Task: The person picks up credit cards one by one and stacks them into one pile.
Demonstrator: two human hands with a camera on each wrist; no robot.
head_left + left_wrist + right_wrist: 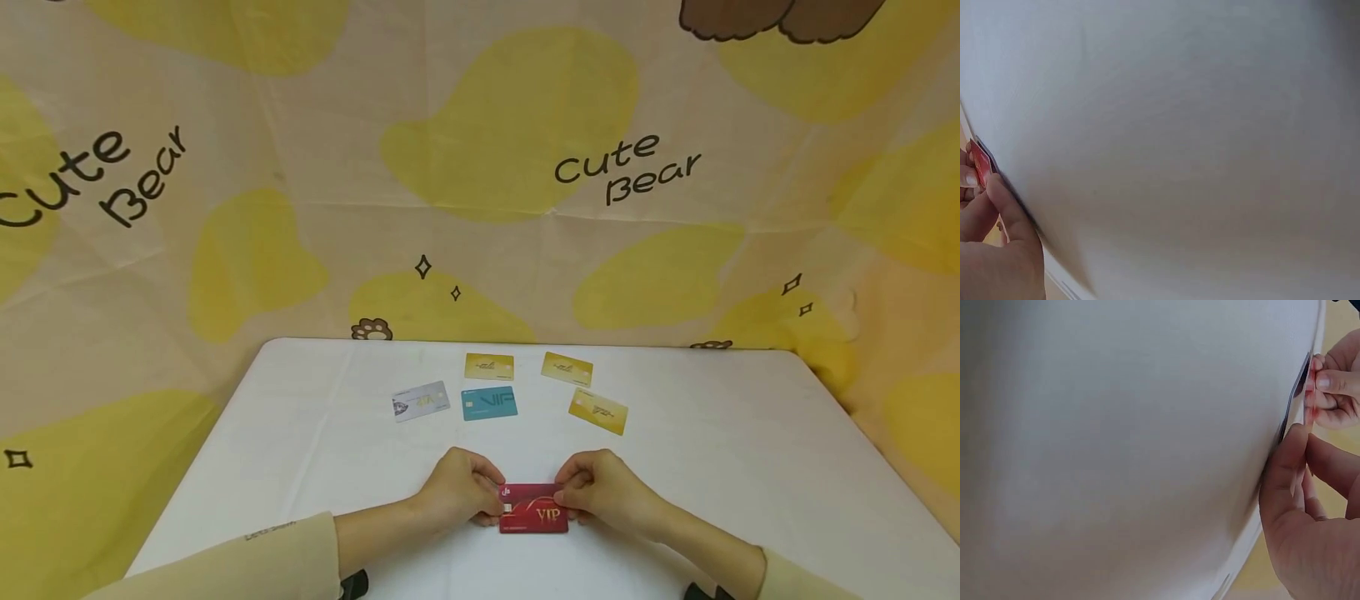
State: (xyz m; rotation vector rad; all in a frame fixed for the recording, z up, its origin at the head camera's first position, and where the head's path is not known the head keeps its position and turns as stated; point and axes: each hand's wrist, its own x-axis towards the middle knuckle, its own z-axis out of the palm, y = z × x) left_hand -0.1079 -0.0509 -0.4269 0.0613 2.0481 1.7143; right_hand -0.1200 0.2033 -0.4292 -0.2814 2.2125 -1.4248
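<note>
A red bank-style card (528, 518) with gold "VIP" lettering is held between the two hands near the table's front. At its left edge the left hand (459, 492) pinches it with thumb and fingers. The right hand (609, 496) pinches the right edge, its thumb over the printed face. In the left wrist view the red card (982, 165) shows small at the left border, beside the left hand (1007, 244). The right wrist view has the right hand (1307, 506) at lower right; a dark strip lies along the card, and I cannot tell whether it is another card or shadow.
Beyond the hands, a silver card (420, 402), a teal card (489, 403) and three gold cards (489, 367), (567, 369), (598, 411) lie spread on the white table (315, 450). A yellow-patterned cloth (480, 167) hangs behind the table.
</note>
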